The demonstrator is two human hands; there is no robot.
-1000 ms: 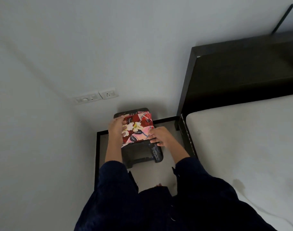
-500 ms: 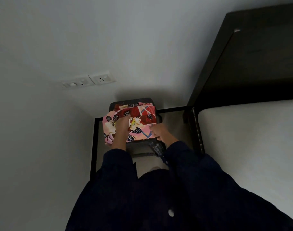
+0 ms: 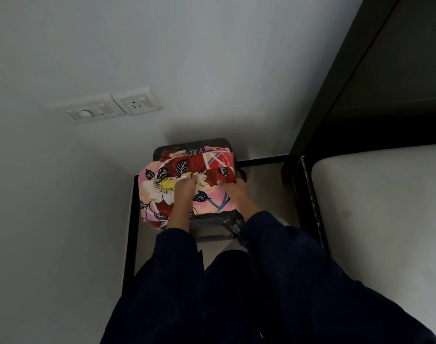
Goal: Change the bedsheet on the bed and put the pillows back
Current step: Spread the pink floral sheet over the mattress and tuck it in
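The folded bedsheet (image 3: 177,167), red and pink with 1 large white flower and dark leaves, sits as a thick bundle on a dark stool (image 3: 212,217) in the corner, its left end overhanging. The bare white mattress (image 3: 373,207) lies just right of it.

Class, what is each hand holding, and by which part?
Both hold the folded red-and-pink floral bedsheet: left hand pinches its upper middle, right hand grips its right edge.

Folded floral bedsheet (image 3: 160,187) atop dark stool (image 3: 213,217), beside bare mattress (image 3: 373,207)
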